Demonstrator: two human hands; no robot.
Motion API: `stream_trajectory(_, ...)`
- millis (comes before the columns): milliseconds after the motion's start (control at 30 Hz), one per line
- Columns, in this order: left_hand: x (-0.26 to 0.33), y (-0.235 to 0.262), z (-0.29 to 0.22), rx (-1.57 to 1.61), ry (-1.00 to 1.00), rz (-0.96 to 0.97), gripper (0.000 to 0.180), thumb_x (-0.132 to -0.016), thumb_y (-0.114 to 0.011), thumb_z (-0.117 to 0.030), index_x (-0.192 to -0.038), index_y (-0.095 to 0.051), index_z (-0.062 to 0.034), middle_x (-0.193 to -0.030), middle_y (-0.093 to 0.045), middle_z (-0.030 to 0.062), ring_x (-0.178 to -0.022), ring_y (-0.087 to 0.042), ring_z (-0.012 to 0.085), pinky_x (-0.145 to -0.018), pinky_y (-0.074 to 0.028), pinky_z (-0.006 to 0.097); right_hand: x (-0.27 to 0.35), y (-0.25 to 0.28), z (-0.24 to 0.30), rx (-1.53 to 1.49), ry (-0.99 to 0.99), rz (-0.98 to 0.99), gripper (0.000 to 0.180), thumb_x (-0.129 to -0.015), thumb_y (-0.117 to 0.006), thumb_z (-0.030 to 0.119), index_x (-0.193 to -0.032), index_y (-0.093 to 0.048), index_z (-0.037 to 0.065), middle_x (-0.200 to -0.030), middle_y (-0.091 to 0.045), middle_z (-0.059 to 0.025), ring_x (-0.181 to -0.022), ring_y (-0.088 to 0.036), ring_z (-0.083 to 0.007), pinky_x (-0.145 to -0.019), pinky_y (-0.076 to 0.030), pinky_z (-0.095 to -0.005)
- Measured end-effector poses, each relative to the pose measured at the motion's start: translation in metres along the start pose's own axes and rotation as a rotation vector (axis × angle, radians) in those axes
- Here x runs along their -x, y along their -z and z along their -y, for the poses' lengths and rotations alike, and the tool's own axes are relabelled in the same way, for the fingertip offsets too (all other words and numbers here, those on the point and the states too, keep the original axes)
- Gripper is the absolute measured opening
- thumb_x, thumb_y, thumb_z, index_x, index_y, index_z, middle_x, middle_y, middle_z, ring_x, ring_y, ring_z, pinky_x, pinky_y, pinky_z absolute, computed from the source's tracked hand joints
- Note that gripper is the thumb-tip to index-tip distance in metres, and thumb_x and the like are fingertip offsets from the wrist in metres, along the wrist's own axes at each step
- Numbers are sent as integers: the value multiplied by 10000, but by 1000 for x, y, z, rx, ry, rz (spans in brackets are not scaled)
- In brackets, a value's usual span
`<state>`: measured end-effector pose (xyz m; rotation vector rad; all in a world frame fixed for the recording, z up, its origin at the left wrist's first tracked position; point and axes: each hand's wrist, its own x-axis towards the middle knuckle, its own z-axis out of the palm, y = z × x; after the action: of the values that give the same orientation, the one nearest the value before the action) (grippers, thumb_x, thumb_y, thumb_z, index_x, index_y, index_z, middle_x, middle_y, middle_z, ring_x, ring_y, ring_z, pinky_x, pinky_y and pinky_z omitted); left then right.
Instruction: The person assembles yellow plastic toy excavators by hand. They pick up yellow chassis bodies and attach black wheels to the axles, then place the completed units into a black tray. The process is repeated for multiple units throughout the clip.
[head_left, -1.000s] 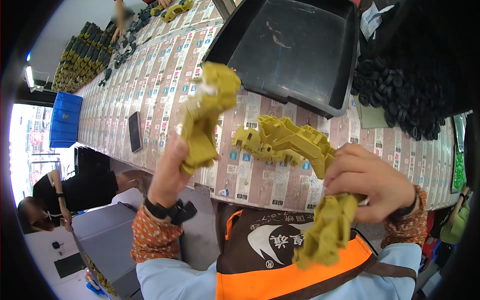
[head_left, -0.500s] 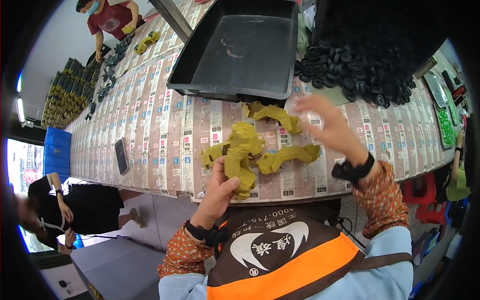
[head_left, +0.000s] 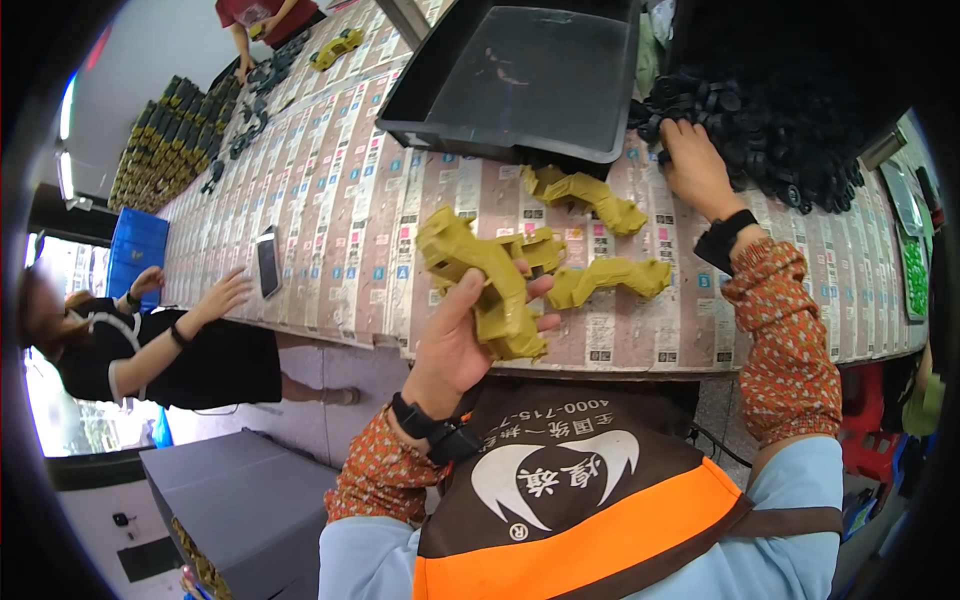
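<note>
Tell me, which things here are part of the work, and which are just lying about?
Seemingly part of the work:
- olive-yellow molded part, held in the left hand
- similar loose parts on the table
- black wheel-like pieces, with the right hand at their edge

Probably just lying about:
- phone
- blue bin
- grey box

Yellow part (head_left: 592, 190) blocks front of black tray (head_left: 520, 90); table (head_left: 790, 290) open rightward.

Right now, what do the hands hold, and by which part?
Left hand: a bent, olive-yellow plastic piece, by its nearer half. Right hand: at the round black wheels; its hold cannot be told.
</note>
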<state>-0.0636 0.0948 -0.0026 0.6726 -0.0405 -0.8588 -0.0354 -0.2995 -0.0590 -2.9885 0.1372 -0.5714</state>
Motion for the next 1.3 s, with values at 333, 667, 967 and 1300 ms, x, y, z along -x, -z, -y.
stream_trajectory(333, -3, -9, 13, -345, -21, -92, 486, -1046, -593, -352, -1396, -449, -47, -1280, -611, 145, -1050, -712, 356, -884, -624, 507, 62, 103, 119, -1256, -320, 261, 288, -988, -608, 32, -1276, -609, 24, -1052, -699, -40, -911, -691, -81, -758, -574, -216)
stream_trajectory(667, 1, -29, 30, -442, -2, -48, 468, -1051, -605, -219, -1442, -382, -90, -1306, -619, 153, -945, -727, 257, -751, -646, 362, 89, 78, 185, -1607, -493, 26, 240, -992, -589, -3, -1227, -610, -48, -991, -711, -65, -866, -687, -97, -759, -564, -245)
stream_trajectory(967, 2, -24, 43, -481, -36, -46, 455, -1059, -587, -209, -1433, -363, -77, -1248, -623, 133, -900, -721, 237, -731, -632, 340, 98, 72, 183, -1505, -455, 21, 226, -966, -597, -22, -1186, -641, -53, -970, -708, -70, -838, -666, -100, -742, -545, -257)
stream_trajectory(1300, 0, -16, 49, -560, -35, -13, 473, -1053, -605, -208, -1439, -373, -66, -1262, -599, 94, -1029, -671, 187, -834, -598, 328, 106, 75, 179, -1379, -391, 117, 378, -977, -515, -60, -1350, -573, -48, -1164, -705, -103, -1014, -685, -144, -884, -546, -275)
